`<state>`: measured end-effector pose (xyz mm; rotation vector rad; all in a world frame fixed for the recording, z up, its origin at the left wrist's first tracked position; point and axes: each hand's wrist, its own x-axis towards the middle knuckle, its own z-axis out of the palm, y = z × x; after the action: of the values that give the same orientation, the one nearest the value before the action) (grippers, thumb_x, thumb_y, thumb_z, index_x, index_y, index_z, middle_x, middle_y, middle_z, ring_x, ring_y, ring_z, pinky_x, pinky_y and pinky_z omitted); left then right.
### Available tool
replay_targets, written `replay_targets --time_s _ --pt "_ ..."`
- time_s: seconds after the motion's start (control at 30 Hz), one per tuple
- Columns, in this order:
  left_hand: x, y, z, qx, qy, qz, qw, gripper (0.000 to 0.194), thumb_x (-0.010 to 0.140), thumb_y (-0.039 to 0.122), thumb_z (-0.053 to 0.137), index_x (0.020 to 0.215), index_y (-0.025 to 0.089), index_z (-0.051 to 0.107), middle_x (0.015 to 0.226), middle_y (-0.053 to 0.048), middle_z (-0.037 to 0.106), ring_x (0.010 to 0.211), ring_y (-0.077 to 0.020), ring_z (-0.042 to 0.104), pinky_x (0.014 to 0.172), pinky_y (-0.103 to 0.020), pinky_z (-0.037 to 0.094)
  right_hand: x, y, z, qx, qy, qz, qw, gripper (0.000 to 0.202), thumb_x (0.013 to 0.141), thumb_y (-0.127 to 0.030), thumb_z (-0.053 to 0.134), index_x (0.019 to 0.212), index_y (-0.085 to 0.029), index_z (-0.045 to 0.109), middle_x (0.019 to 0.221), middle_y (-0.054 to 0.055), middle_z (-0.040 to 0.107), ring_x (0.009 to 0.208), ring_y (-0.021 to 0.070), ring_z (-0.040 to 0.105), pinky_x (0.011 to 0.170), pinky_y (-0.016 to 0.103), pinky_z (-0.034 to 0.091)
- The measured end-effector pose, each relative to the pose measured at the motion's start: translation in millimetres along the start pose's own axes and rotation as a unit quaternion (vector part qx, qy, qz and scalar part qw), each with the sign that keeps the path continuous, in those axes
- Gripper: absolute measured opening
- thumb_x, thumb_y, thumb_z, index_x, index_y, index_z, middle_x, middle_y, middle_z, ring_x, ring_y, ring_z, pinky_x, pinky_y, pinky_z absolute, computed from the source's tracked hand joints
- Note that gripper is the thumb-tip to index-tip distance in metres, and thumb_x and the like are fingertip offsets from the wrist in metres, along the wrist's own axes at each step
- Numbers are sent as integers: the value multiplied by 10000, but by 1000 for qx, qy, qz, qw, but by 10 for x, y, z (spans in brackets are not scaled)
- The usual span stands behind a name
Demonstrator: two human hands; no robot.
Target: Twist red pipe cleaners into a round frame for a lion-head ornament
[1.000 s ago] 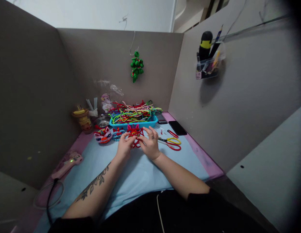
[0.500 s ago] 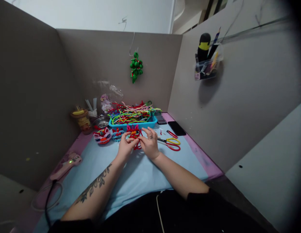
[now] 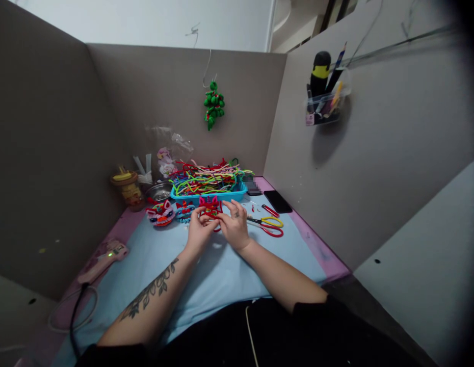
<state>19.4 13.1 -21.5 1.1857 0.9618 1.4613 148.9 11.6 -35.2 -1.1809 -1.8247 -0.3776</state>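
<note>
Both hands meet over the blue cloth, in front of the tray. My left hand (image 3: 201, 227) is closed, its fingertips pinching a red pipe-cleaner piece (image 3: 211, 210). My right hand (image 3: 235, 224) has its thumb and fingers closed on the same red piece from the right. Red loops show above and below the fingertips; the exact grip is partly hidden. Just left of the hands sit a blue and red pipe-cleaner figure (image 3: 184, 211) and a pink, red and orange one (image 3: 160, 213). Behind the hands, the blue tray (image 3: 210, 196) is heaped with multicoloured pipe cleaners (image 3: 206, 178).
Scissors (image 3: 271, 227), a red tool (image 3: 270, 210) and a black phone (image 3: 278, 202) lie to the right. A metal bowl (image 3: 159, 192) and a lidded cup (image 3: 130, 191) stand back left. A pink glue gun (image 3: 104, 261) lies left, with its cord. Partition walls surround the table.
The red piece has shifted between the fingertips, and less of its loops shows below them. My left fingers are curled slightly more. Both hands stay nearly in place.
</note>
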Motion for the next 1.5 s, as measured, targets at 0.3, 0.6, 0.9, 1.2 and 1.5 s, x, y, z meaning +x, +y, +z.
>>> replay_targets --time_s 0.3,0.6,0.9,1.2,1.5 --pt "-11 46 4 -16 -40 7 999 791 567 198 747 1249 203 347 704 21 615 594 -128 605 603 -249 479 14 2 -2 20 14 18 1000 131 802 -168 559 839 -228 670 1268 51 505 1256 256 304 1023 446 281" --pt "-57 124 3 42 -76 53 995 770 634 202 701 1321 220 353 790 -18 646 680 -139 612 635 -241 473 79 122 -25 143 -17 82 986 108 714 -140 607 691 -216 679 1159 58 522 1161 243 381 1005 426 310" --pt "70 324 -239 71 123 165 976 300 743 326 629 1009 189 599 894 -60 641 850 -170 603 771 -267 452 199 381 11 556 -39 427 712 103 613 -247 690 636 -180 615 676 -21 590 655 116 529 617 247 407" --pt "174 79 -235 -39 -26 -116 992 449 699 462 658 1060 202 590 1122 -103 610 936 -178 616 718 -257 462 212 395 -3 663 -100 569 476 100 622 -123 649 649 -180 571 511 -56 552 454 84 458 464 208 348" --pt "139 106 -215 -76 -43 -102 991 589 516 201 794 1059 157 569 883 -90 675 814 -193 645 698 -290 485 151 380 29 668 -129 540 495 174 570 -144 726 647 -180 574 531 -59 549 479 76 450 473 205 337"
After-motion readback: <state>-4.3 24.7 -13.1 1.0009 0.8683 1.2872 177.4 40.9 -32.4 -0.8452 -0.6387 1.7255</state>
